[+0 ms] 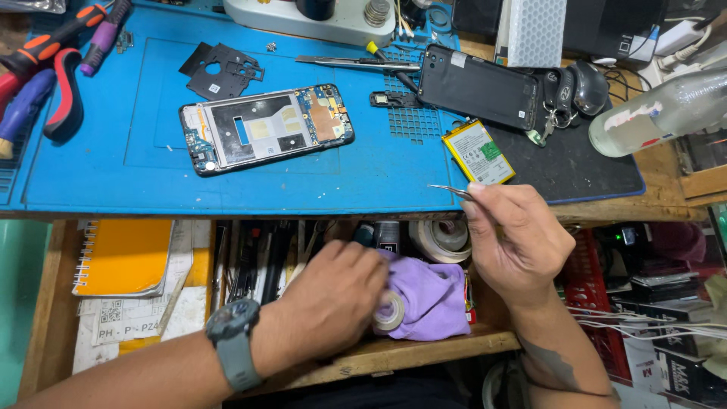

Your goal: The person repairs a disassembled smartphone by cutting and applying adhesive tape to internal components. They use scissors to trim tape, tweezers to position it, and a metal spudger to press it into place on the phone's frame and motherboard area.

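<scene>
At lower centre, the left hand (333, 299) pinches a small tape roll (391, 310) in the drawer (424, 350), while the right hand (515, 242) fingers pinch tweezers (451, 191) clear of the tabletop (113, 174).

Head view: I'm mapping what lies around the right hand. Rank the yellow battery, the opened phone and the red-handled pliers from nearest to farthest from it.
From the right hand, which holds tweezers:
1. Yellow battery, just above it at the blue mat's right edge.
2. Opened phone, mid-mat, to the left.
3. Red-handled pliers, far left of the mat.
</scene>
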{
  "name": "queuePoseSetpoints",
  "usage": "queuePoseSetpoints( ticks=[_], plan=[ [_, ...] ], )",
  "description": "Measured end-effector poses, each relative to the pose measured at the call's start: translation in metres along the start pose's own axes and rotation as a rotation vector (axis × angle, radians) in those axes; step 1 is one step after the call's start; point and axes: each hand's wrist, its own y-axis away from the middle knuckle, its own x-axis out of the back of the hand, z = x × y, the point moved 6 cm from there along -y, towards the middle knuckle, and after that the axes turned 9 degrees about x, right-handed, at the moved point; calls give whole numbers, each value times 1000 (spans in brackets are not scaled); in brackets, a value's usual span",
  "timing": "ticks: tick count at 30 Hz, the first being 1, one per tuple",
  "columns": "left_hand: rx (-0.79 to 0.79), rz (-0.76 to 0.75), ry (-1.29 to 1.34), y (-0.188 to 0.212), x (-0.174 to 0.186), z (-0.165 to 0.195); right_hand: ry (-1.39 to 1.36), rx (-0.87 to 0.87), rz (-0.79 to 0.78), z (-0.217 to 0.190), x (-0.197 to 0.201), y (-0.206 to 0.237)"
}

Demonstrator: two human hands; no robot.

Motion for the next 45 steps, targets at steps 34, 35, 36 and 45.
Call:
queuePoseSetpoints(
  ticks=[34, 35, 36, 45],
  plan=[
    [230, 535, -443, -16, 129, -54, -88, 195, -82, -9, -4, -62],
    [220, 543, -458, -16, 129, -53, -97, 211, -86, -9, -8, -68],
    [211, 552, -475, -15, 128, -51, -104, 208, -84, -8, -12, -74],
    [144, 555, -452, 0, 117, -47, -161, 181, -46, -8, -38, -84]
  ],
)
